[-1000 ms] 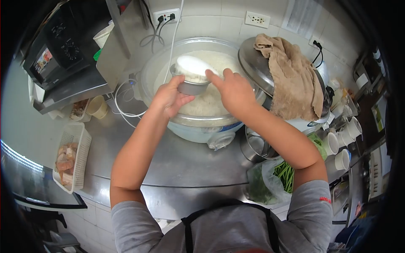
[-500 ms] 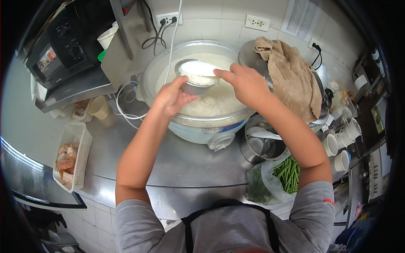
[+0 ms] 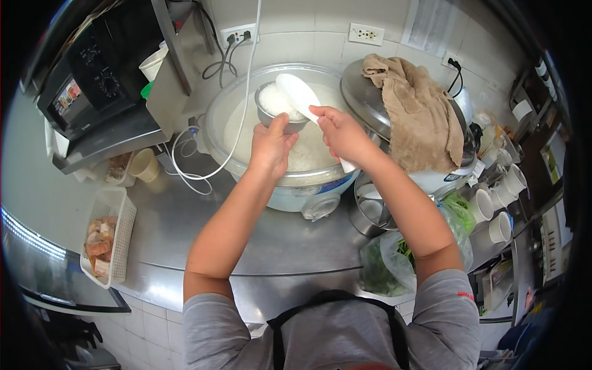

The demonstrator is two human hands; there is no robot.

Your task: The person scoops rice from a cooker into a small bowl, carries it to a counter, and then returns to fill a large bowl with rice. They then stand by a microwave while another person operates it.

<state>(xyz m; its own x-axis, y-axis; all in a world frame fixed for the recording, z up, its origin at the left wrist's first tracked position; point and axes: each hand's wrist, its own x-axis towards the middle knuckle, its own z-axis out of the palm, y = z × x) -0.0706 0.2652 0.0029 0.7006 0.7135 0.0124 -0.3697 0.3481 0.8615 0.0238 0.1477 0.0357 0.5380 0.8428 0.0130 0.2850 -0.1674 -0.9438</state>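
Note:
My left hand [image 3: 271, 147] grips a small metal bowl [image 3: 277, 111] heaped with white rice, held over the big rice cooker [image 3: 280, 132]. My right hand [image 3: 341, 134] holds a white rice paddle [image 3: 299, 94], its blade resting on the rice at the bowl's right rim. The cooker is full of cooked white rice, and its pot sits open on the steel counter [image 3: 265, 234].
The cooker lid [image 3: 376, 102] with a brown towel [image 3: 416, 117] leans at right. A metal pot [image 3: 370, 213], a bag of green beans [image 3: 401, 256] and white cups [image 3: 499, 206] stand at right. A white basket of food [image 3: 105, 243], a paper cup [image 3: 145, 165] and black appliance [image 3: 92, 80] are left.
The bowl and both hands shifted slightly right. The paddle lifted off the flat top of the bowl and now tilts at its right rim, leaving the heaped rice showing.

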